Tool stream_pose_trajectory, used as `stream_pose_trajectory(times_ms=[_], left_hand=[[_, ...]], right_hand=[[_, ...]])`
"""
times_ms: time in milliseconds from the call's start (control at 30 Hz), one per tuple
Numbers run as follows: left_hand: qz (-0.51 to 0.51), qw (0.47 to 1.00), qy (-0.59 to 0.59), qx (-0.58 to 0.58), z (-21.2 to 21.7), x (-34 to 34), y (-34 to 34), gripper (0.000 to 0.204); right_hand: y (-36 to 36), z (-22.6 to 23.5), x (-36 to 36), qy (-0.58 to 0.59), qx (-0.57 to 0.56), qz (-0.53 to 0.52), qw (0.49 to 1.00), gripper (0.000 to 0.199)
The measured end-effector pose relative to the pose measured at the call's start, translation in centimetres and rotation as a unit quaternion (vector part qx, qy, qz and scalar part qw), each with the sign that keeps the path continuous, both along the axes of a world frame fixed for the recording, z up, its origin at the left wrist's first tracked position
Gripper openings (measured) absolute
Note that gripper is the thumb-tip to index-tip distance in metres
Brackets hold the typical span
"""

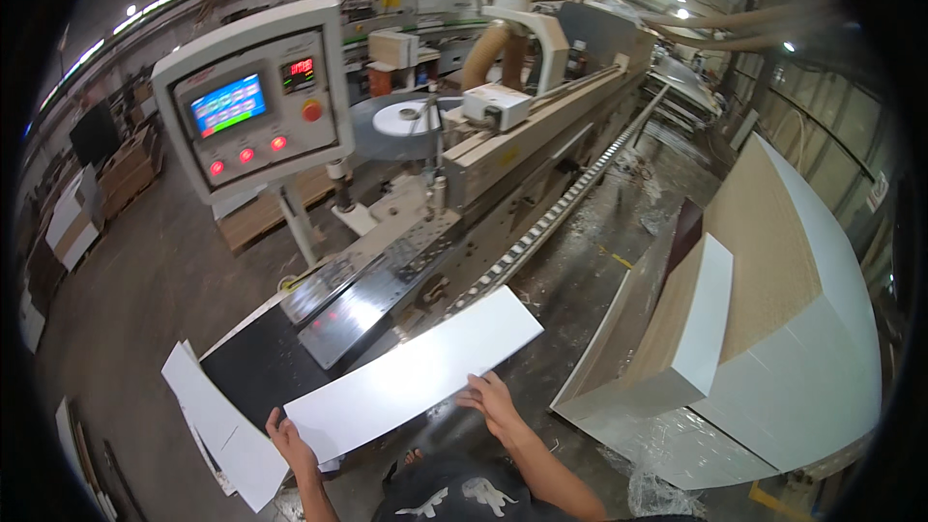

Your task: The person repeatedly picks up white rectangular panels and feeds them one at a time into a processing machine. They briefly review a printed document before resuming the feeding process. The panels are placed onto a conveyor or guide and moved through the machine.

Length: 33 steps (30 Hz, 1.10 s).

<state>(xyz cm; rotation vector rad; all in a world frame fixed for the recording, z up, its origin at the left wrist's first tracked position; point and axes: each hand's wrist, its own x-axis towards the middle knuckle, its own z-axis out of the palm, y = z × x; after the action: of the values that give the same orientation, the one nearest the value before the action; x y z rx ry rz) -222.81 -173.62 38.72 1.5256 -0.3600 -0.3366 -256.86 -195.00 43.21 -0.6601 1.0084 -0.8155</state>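
A long white panel (416,372) is held level in front of my body, tilted up toward the right. Its near left corner is in my left hand (291,442), fingers closed around the edge. Along the near long edge, my right hand (491,402) grips it with the thumb on top. The panel's far edge lies over or close above the metal infeed plate (362,324) of a long edge-banding machine (541,150); whether they touch I cannot tell. Several white boards (220,425) rest beside my left hand, next to a black table surface (256,358).
A control box (256,97) with a lit screen and red buttons stands above the infeed. A white reel disc (406,118) sits behind it. The machine's roller track (541,232) runs away to the far right. At right stand stacks of white-faced boards (773,367), with clear plastic wrap (657,493) nearby.
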Motion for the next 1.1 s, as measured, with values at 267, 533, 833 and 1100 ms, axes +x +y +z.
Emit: stream_pose_trajectory(times_ms=[267, 533, 833, 1100], left_hand=[[0.163, 0.984, 0.039, 0.056, -6.4, 7.8, 6.3, 0.035], [0.064, 0.995, 0.072, 0.036, -8.3, 13.4, -0.2, 0.037], [-0.134, 0.893, -0.284, 0.321, 0.5, 10.0, 0.9, 0.094], [-0.058, 0.928, -0.208, 0.304, -0.3, 8.2, -0.4, 0.076]], right_hand=[[-2.4, -3.1, 16.1, 0.032, 0.017, 0.124, 0.992, 0.02], [-7.1, -7.5, 22.1, 0.047, -0.043, 0.087, 0.994, 0.102], [-11.0, -10.6, 22.4, 0.28, -0.314, 0.122, 0.899, 0.101], [-11.4, -9.9, 22.2, 0.277, -0.414, 0.132, 0.857, 0.065]])
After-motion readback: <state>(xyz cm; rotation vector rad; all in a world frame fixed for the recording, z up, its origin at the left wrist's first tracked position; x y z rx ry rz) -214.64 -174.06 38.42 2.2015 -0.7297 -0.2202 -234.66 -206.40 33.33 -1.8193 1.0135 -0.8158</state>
